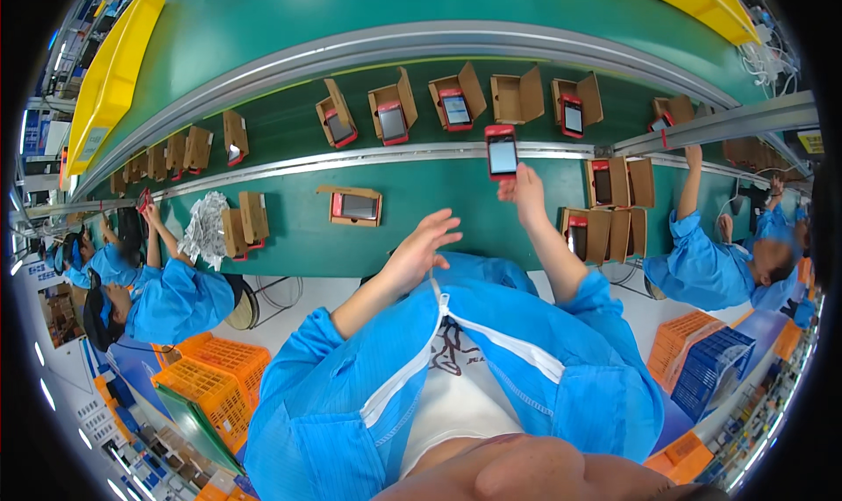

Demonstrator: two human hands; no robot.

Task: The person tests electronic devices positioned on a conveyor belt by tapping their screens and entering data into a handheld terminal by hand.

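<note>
My right hand [524, 194] grips the lower end of a red handheld terminal [503, 154] with a lit, pale screen, held up over the rail at the near side of the belt. My left hand [424, 248] hovers above the bench's front edge, fingers spread, with nothing in it. Left of it on the green bench lies an open cardboard box [355, 206] with a dark-screened red terminal in it. Beyond the rail, an open cardboard box [517, 96] shows no terminal, while the box beside it [457, 97] has one with its screen lit.
Stacked open boxes [605, 211] with terminals stand at the right. Crumpled silvery wrapping [206, 229] and two upright boxes [245, 225] lie at the left. Co-workers in blue [189, 282] sit on both sides. A metal rail [421, 36] runs behind the belt [289, 115].
</note>
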